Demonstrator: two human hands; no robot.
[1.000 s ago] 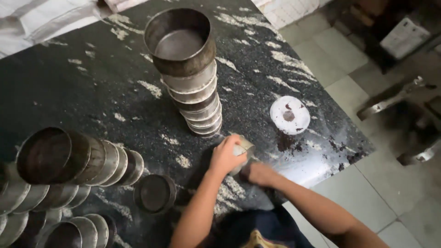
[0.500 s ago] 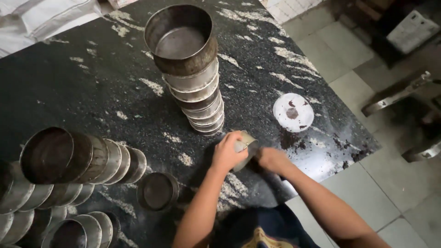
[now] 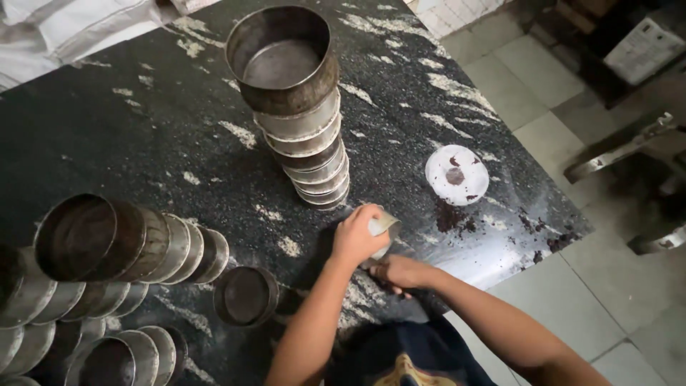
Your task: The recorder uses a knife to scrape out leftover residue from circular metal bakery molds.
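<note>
My left hand [image 3: 355, 236] grips a small round metal tin [image 3: 383, 229] on the black speckled stone counter [image 3: 143, 136], near its front edge. My right hand [image 3: 401, 272] sits just below and right of the tin, fingers curled against the counter; whether it holds anything is hidden. Behind the hands rises a tall stack of round metal tins [image 3: 304, 136], the top one open and empty.
A white round lid [image 3: 456, 174] with dark crumbs lies at the right, dark crumbs scattered beside it. Rows of nested tins [image 3: 128, 246] lie on their sides at the left, with one single tin [image 3: 245, 294] near them. Tiled floor and metal frames sit beyond the counter's right edge.
Both hands have stayed at the small tin, shifting only slightly. The view has tilted a little.
</note>
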